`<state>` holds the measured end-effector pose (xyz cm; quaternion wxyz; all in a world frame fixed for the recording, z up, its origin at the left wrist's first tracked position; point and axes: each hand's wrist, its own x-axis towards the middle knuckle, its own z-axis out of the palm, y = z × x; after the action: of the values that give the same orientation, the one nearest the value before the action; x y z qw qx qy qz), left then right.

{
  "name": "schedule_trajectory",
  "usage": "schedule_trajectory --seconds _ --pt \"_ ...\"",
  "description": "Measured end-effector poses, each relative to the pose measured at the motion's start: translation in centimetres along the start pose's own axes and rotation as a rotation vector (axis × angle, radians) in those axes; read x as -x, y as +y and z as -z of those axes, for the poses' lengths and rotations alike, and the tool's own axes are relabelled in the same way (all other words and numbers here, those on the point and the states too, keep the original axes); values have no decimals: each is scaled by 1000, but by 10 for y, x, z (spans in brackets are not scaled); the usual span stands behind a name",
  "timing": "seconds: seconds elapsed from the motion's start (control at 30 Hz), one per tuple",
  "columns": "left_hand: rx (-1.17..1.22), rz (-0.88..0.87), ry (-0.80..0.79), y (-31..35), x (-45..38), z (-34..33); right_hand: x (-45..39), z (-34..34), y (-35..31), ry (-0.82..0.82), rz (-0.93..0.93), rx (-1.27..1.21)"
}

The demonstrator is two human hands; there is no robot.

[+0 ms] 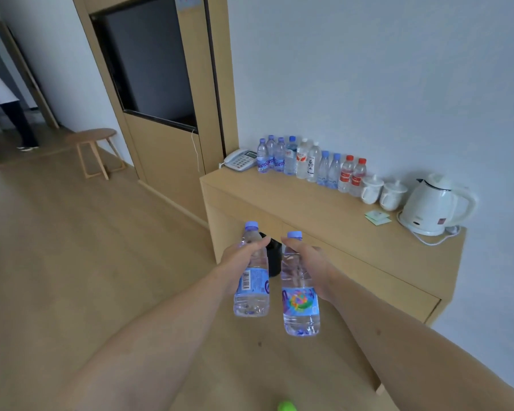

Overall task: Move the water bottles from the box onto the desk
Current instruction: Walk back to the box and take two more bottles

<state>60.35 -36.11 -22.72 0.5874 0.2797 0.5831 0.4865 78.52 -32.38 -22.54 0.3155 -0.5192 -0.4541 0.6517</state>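
Fingers of the left hand (244, 259) wrap one bottle (251, 280); the right hand (306, 262) clamps another bottle (300, 295), both carried short of the desk (309, 209). Full, thin-walled plastic likely dents; mid-body grips seem safest.

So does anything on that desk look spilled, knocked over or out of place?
Nothing stands out. The bottles on the desk stand upright in a row along the wall, beside two lidded cups and a kettle. Each hand holds one more bottle, both capped.
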Motion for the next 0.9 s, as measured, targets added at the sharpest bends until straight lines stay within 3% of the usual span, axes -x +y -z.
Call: schedule_trajectory --seconds 0.2,0.43,0.67,0.9 --pt "-16 -16 84 59 -107 -2 -118 4 -61 -124 -17 -67" --pt "-9 28 155 95 -203 9 -223 -1 -97 -134 -39 -65" --pt "-90 24 68 127 -306 36 -319 -19 -118 -84 -74 -62" --pt "-230 17 -43 180 -427 75 -429 -57 -153 92 -46 -54"
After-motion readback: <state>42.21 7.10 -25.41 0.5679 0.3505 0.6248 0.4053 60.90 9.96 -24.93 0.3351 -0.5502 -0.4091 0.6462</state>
